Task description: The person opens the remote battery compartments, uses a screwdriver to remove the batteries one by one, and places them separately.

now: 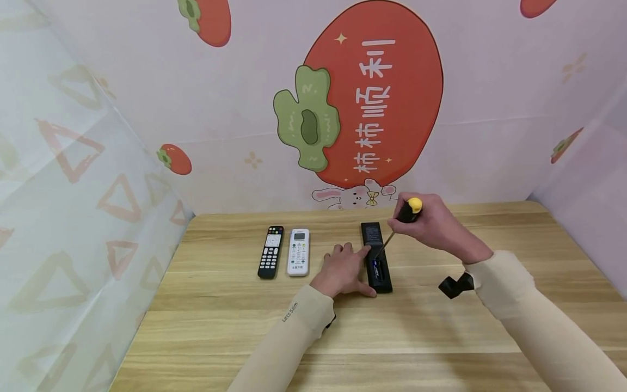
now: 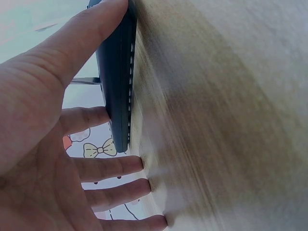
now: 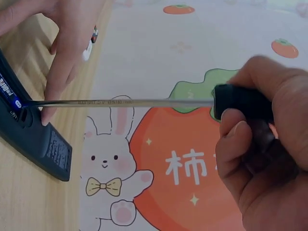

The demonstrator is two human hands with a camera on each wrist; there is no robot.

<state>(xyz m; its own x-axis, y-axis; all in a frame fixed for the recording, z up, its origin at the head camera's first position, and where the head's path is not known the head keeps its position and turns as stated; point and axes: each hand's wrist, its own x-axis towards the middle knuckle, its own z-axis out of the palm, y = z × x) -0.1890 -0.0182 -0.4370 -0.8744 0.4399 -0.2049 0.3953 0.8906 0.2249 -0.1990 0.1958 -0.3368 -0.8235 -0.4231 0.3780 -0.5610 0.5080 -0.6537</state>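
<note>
A black remote control (image 1: 374, 235) lies face down on the table with its battery compartment uncovered. A blue battery (image 3: 7, 92) sits inside. My left hand (image 1: 343, 270) is spread beside the remote; the thumb presses its near end and the index finger touches its left edge, while the other fingertips rest on the tabletop. A screwdriver (image 1: 409, 210) with a black and yellow handle is gripped in my right hand (image 1: 433, 220). Its long metal shaft (image 3: 144, 103) slants down, and the tip reaches the compartment at the battery's end.
On the wooden table (image 1: 215, 326), left of my hands, lie a black remote with a white keypad area (image 1: 271, 253) and a white remote with a small screen (image 1: 299, 253). A patterned wall covering (image 1: 235, 125) rises behind the table's far edge. A black strap (image 1: 456, 286) hangs at my right cuff.
</note>
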